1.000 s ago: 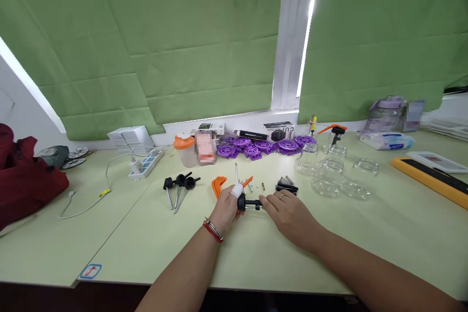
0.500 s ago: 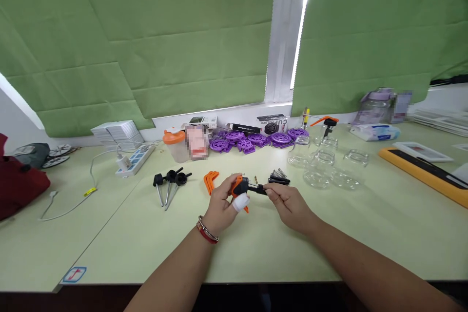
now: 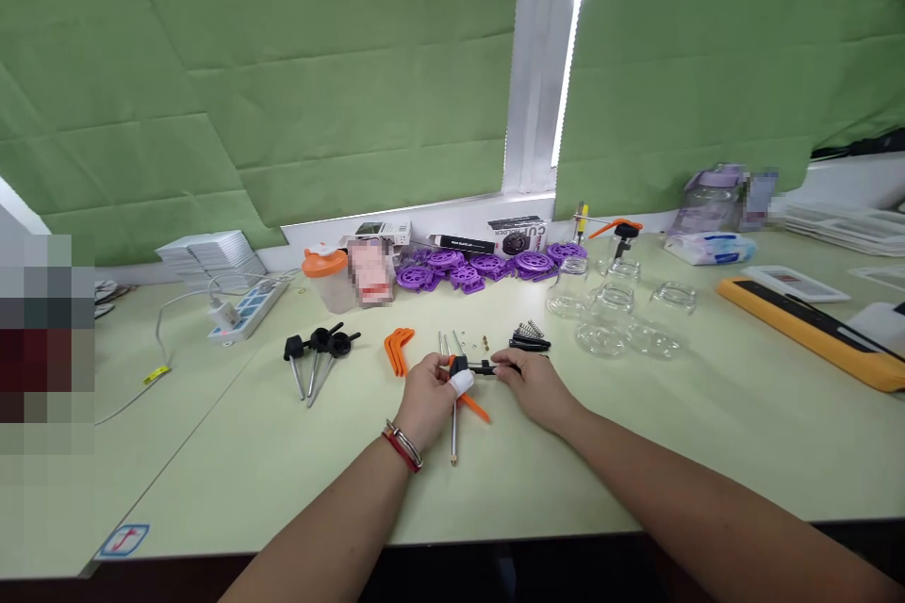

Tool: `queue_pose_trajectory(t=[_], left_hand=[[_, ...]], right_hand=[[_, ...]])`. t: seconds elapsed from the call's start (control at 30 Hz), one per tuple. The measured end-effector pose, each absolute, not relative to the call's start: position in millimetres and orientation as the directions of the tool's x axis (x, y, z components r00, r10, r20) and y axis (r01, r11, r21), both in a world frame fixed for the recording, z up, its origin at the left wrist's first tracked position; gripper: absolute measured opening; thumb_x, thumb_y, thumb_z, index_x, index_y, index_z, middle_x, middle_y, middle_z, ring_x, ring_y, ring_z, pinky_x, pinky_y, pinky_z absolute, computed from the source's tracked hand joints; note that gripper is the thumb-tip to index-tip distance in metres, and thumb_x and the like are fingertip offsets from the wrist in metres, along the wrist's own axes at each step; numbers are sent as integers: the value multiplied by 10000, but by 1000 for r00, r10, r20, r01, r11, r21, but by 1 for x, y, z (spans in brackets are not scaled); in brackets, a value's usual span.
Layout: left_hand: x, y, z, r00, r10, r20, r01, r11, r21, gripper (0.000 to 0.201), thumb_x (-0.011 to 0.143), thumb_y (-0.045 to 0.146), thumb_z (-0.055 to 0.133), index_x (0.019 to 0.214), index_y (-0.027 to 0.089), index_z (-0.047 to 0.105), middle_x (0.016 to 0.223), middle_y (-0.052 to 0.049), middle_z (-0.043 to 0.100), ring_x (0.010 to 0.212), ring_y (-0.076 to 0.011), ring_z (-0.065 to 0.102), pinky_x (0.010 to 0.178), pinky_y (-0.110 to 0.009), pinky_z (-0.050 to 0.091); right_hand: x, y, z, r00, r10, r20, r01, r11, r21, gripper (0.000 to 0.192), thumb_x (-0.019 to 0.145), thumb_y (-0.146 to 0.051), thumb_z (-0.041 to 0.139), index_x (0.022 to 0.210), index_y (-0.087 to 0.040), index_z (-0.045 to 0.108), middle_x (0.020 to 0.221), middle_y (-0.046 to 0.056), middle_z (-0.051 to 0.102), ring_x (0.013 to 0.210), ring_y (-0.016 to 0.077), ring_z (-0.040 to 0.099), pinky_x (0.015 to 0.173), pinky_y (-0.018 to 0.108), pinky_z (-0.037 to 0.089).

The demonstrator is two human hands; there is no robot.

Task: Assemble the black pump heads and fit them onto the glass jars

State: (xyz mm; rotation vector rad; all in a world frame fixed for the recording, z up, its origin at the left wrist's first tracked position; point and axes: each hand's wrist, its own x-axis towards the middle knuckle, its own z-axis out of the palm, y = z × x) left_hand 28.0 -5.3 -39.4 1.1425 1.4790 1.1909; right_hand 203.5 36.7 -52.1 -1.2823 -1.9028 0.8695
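Half a second ago both hands held the small black pump head with its orange trigger and thin metal tube [image 3: 463,375] raised above the pale green desk [image 3: 283,452]; now they are lower and the piece sits close to the desk surface, its orange trigger pointing toward the person and its tube slanting down toward the near edge, the tip seemingly on the desk. The view has also drifted, so that the dark red bag at the left is now only a blurred patch.

The left hand [image 3: 426,396], with a white wrap on the thumb and a red-and-silver bracelet at the wrist, is curled closed around the black body of the pump head. The right hand [image 3: 532,382] is pinched narrow on the black end that sticks out to the right; how firmly it grips is hard to tell at this size.

Just beyond the hands lie loose metal tubes [image 3: 444,342], bent orange triggers [image 3: 397,346] and a small heap of black parts with springs [image 3: 530,337].
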Motion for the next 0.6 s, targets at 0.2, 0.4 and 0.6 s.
queue_pose_trajectory(t=[0.2, 0.4, 0.6], left_hand=[[29, -8, -42, -164, 984, -63, 174, 92, 980, 284, 634, 320, 721, 823, 166, 576, 634, 12, 551, 526, -98, 465, 504, -225, 388], [29, -6, -49, -248, 969, 9, 190, 40, 981, 250, 613, 313, 730, 722, 173, 554, 606, 23, 525, 511, -100, 448, 488, -226, 365], [27, -4, -54, -298, 955, -1, 120, 38, 992, 265, 596, 320, 745, 701, 175, 549, 605, 22, 503, 510, -108, 446, 482, -240, 363]], right_hand=[[202, 39, -57, -310, 938, 155, 481, 296, -825, 262, 798, -255, 515, 1026, -182, 623, 822, 36, 669, 770, 191, 604, 772, 349, 453], [189, 42, -56, -334, 931, 145, 454, 294, -841, 324, 782, -202, 498, 1093, -178, 582, 764, 15, 657, 732, 176, 586, 739, 323, 445], [178, 46, -54, -364, 921, 143, 482, 317, -817, 236, 778, -190, 490, 964, -172, 634, 768, 39, 659, 726, 183, 578, 704, 308, 421]])
